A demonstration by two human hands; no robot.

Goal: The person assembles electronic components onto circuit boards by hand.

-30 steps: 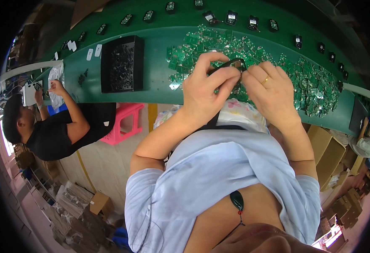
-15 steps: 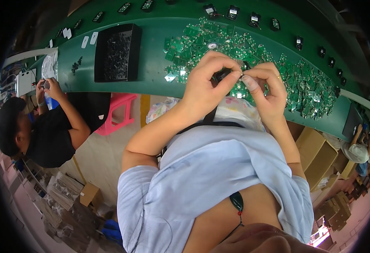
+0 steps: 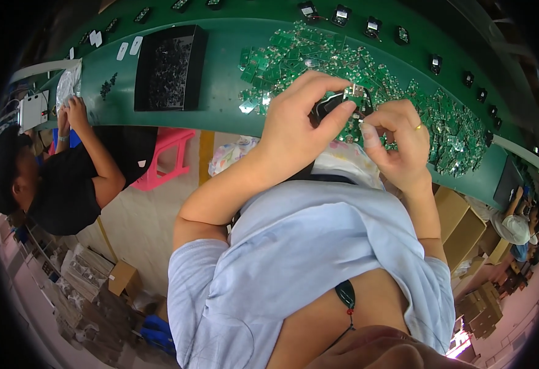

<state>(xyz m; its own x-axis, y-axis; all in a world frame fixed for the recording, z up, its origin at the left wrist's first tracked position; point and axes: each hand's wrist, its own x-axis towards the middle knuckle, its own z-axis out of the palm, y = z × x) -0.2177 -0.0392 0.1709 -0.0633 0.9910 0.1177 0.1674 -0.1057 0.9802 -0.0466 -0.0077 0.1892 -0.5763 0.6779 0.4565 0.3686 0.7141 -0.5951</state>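
Observation:
My left hand (image 3: 297, 123) is closed around a black plastic casing (image 3: 325, 107), fingers over its top and thumb along the near side. A small green circuit board (image 3: 356, 92) with a metal connector shows at the casing's right end. Just right of it, the fingertips of my right hand (image 3: 401, 138) are pinched together beside a tiny pale piece (image 3: 361, 122). It looks like a wire end or small plug, too small to name surely. Both hands are raised over the near edge of a wide heap of loose green circuit boards (image 3: 448, 132).
A black open box (image 3: 200, 67) of small dark parts stands left on the green table (image 3: 229, 74). Several black casings (image 3: 341, 15) line the far belt. A co-worker (image 3: 66, 190) sits at left handling a clear plastic bag (image 3: 68, 86). Cardboard boxes (image 3: 460, 224) stand at lower right.
My right hand has drawn a little away to the right from the left. The casing now shows more of its board. The co-worker's hands have moved up to the plastic bag.

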